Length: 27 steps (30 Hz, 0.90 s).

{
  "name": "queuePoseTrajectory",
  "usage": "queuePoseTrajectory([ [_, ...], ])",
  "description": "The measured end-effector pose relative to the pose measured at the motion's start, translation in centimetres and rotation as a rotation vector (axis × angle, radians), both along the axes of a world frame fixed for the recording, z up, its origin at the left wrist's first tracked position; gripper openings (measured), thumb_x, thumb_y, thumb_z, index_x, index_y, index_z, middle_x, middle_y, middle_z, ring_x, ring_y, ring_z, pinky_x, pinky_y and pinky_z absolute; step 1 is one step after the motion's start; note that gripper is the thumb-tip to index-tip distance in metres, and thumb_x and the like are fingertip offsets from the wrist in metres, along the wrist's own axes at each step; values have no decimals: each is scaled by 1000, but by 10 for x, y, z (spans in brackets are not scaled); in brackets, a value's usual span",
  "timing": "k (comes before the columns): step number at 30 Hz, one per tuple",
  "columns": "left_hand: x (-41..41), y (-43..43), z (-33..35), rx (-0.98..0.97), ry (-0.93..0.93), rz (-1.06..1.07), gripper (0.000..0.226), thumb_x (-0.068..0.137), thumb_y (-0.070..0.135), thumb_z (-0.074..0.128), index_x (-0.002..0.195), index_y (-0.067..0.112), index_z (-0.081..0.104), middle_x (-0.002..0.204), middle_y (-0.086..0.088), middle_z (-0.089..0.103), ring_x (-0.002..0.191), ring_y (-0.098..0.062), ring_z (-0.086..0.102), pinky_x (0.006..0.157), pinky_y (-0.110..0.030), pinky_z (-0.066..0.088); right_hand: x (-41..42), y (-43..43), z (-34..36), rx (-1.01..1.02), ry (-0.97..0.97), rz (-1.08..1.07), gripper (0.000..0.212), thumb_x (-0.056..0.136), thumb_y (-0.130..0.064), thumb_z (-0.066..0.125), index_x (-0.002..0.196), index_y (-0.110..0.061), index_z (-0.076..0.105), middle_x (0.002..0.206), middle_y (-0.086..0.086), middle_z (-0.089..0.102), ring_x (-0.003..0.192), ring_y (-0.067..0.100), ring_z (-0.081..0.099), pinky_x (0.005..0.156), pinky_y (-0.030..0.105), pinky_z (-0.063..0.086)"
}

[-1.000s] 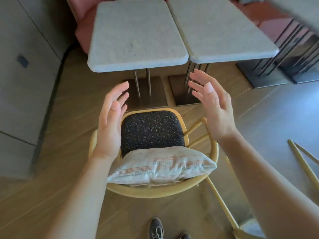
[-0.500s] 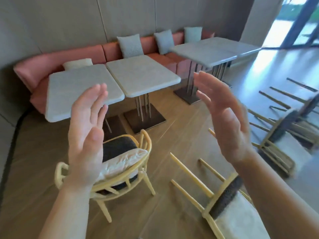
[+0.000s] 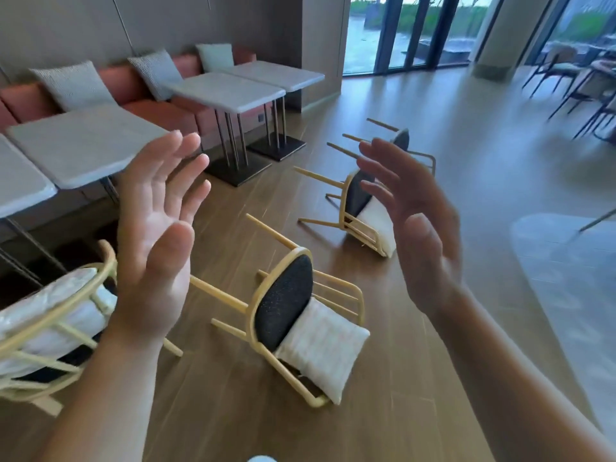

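The floor (image 3: pixel 233 421) is of brown wood planks; on it the near chair (image 3: pixel 283 311) lies tipped over, its pale legs pointing toward the tables, a white cushion (image 3: pixel 320 351) lodged in its frame; the far chair (image 3: pixel 356 195) lies tipped the same way, well apart from the first; a third chair (image 3: pixel 56 325) stands upright at the left edge; two dark table bases (image 3: pixel 240 170) sit flat side by side; a pale mat (image 3: pixel 560 261) covers the right part.
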<state>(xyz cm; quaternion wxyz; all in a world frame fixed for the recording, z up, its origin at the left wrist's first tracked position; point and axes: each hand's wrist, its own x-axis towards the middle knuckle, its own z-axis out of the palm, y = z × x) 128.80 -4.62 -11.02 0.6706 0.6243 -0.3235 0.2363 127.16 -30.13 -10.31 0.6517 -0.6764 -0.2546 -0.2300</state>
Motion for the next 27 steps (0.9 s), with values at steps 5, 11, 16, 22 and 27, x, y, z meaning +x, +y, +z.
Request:
queuePoseTrajectory([
  [5,22,-39,-1,23,-10,35,62,92,70,65,146,46,46,157,10,45,153,-32,40,125,-50,33,28,-43,-15,13,-18,24,95,93,-75,53,151,-1,40,153,18,51,141,36,55,113,47,46],
  [11,75,-104,-48,-15,54,57,67,90,79,58,147,47,48,158,6,46,151,-31,42,126,-55,31,96,-95,-42,-57,31,116,99,92,-78,53,154,-3,35,151,14,54,141,34,55,113,48,48],
  [16,116,-163,-48,-65,88,112,67,90,81,55,146,44,48,159,4,45,151,-32,43,125,-53,33,154,-148,-32,-102,43,160,94,93,-77,52,152,-6,35,149,11,53,138,35,57,112,48,48],
  [22,153,-186,-44,-52,123,226,71,86,84,55,143,42,54,158,1,45,149,-28,44,124,-54,34,224,-183,-39,-70,33,261,94,92,-76,54,153,-8,32,150,9,53,139,36,56,113,55,47],
  [27,179,-213,-64,-26,225,377,69,87,83,55,143,42,53,159,-5,42,150,-31,43,124,-53,34,294,-205,-66,-102,66,404,95,95,-73,52,154,-1,32,151,16,52,139,38,56,114,55,47],
])
